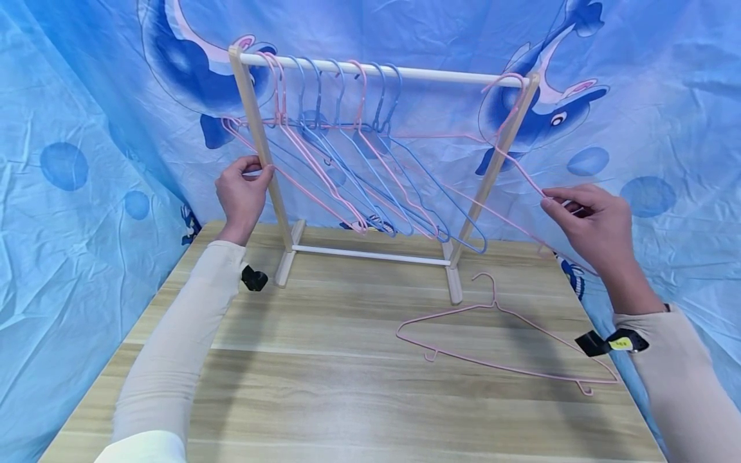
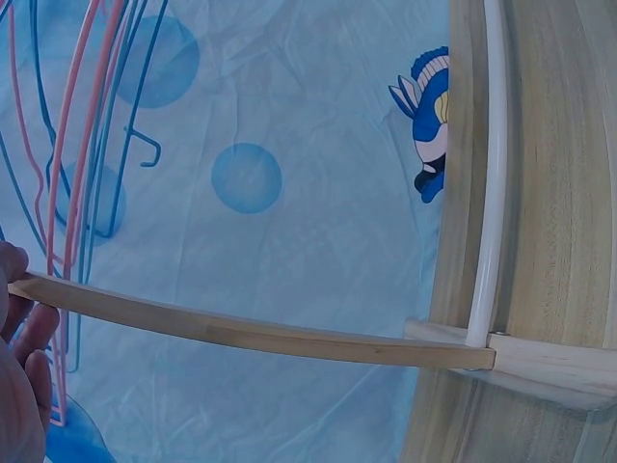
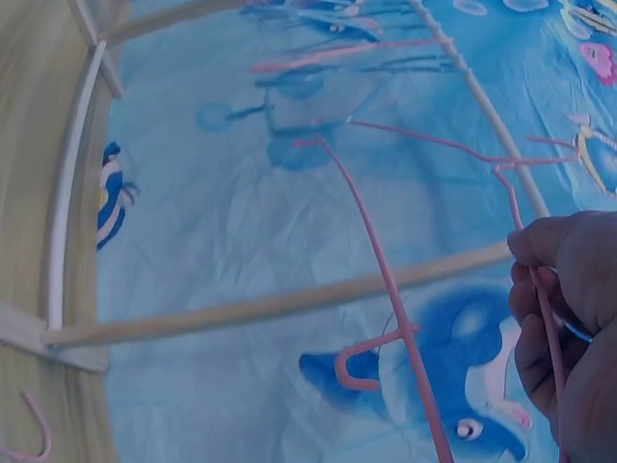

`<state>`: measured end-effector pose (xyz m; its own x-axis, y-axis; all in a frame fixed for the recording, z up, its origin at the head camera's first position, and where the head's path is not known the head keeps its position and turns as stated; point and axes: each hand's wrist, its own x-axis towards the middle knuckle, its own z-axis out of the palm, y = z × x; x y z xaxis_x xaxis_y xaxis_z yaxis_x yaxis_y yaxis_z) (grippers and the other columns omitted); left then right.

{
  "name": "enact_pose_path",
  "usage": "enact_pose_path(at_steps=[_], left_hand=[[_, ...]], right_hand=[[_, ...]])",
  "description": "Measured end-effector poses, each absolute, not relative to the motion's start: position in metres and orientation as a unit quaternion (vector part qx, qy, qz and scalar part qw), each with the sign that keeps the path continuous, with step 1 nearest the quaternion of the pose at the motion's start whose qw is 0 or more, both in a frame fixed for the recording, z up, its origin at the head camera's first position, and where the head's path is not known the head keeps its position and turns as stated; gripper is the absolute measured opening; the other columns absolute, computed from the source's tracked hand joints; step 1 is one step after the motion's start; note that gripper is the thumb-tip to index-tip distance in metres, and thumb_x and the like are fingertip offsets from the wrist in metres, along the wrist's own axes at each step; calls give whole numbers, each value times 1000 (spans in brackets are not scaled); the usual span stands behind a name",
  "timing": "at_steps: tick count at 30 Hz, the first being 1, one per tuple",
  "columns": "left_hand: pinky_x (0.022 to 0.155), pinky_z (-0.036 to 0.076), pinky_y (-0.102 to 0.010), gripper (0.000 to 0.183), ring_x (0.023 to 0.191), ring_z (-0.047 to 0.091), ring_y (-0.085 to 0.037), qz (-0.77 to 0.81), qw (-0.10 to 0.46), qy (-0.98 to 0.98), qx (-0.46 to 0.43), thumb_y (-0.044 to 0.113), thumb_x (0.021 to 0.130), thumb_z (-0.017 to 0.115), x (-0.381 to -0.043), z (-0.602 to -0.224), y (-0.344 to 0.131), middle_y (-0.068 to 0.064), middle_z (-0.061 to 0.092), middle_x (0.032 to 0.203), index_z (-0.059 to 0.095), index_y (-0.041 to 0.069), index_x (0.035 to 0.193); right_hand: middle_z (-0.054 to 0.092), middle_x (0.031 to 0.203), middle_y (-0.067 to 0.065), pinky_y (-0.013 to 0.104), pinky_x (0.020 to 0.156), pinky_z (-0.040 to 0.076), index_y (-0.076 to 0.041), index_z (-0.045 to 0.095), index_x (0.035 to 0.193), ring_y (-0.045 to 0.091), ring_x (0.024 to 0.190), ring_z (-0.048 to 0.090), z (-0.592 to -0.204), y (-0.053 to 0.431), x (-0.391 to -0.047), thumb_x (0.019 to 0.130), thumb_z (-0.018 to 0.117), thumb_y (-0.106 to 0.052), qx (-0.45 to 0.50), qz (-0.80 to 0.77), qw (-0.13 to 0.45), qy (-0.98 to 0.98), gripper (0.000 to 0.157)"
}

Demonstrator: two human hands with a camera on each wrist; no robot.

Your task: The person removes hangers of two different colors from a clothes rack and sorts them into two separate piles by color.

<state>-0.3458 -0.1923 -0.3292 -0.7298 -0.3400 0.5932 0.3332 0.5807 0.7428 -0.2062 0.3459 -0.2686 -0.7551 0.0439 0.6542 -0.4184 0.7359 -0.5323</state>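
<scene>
My left hand (image 1: 242, 196) pinches the left wooden post of a small clothes rack (image 1: 271, 186), thumb and fingers on either side of it. On the right, my right hand (image 1: 599, 225) pinches one shoulder of a pink clothes hanger (image 1: 523, 173). That hanger's hook is at the right end of the white rail (image 1: 440, 75); whether it rests there I cannot tell. Pink and blue hangers (image 1: 405, 141) hang bunched on the rail's left half. In the right wrist view the held hanger's lower bar (image 3: 381, 265) crosses in front of the right post (image 3: 289, 299).
Another pink hanger (image 1: 463, 363) lies flat on the wooden table (image 1: 324, 399), to the right in front of the rack. The rack's feet (image 1: 454, 286) stand near the table's back edge. A blue dolphin-print cloth (image 1: 75, 244) surrounds the table.
</scene>
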Motion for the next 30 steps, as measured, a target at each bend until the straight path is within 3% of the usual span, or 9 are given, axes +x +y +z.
enact_pose_path(at_steps=[9,14,30], left_hand=[[80,59,-25,30,93,74,-18,-459,371,-807,4,34,97,72,-345,-329,-193,-7,77,107,78,11,115],[80,59,-25,32,93,74,-18,-458,372,-808,4,37,97,71,-346,-329,-193,-6,78,107,78,12,115],[83,60,-28,32,94,74,-18,-460,368,-808,5,37,96,72,-346,-328,-191,-6,77,108,77,12,117]], right_hand=[[62,83,-22,13,54,35,-1,80,105,2,64,47,-288,369,-198,89,77,1,157,341,353,-857,17],[60,83,-22,16,54,32,0,80,105,3,64,44,-298,383,-190,89,77,0,156,324,352,-864,16],[61,92,-34,7,59,37,3,79,103,-6,71,50,-330,426,-164,89,76,2,141,297,323,-887,15]])
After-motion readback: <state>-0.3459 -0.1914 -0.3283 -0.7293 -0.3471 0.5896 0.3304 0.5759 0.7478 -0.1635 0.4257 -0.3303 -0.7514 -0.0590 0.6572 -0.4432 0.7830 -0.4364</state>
